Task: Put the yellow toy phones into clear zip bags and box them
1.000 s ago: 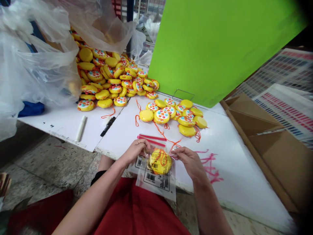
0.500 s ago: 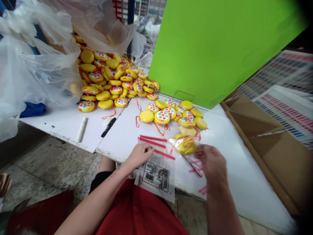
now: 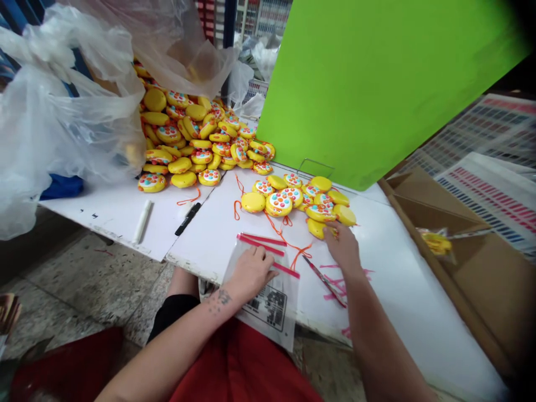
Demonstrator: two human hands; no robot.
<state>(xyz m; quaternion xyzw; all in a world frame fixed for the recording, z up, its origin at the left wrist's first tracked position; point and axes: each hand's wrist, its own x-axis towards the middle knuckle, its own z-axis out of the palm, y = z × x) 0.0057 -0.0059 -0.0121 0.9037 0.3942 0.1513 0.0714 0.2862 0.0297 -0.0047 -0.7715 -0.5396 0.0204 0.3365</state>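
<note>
Printed clear plastic bags (image 3: pixel 274 304) with pink strips lie stacked at the table's front edge. Across the top one rests my left hand (image 3: pixel 253 273), its fingers curled onto the plastic below the strip. My right hand (image 3: pixel 344 248) reaches to the near side of a small cluster of round yellow toys (image 3: pixel 278 204). Its fingertips close on the edge of the nearest yellow toy (image 3: pixel 315 228), which has an orange cord (image 3: pixel 299 252) near it. Some of those fingers are hidden behind the hand. A pair of scissors (image 3: pixel 324 281) lies between my hands.
A large heap of similar toys (image 3: pixel 196 134) spills from plastic sacks (image 3: pixel 75 111) at the back left. A white marker (image 3: pixel 143 221) and a black pen (image 3: pixel 187 218) lie left. A bagged yellow toy (image 3: pixel 438 244) sits in the cardboard box (image 3: pixel 473 290) at right. A green board (image 3: pixel 355 95) stands behind.
The bagged toy has left my right hand and now lies in the box. That hand has moved up and left to the loose toys. My left hand has shifted slightly over the bags.
</note>
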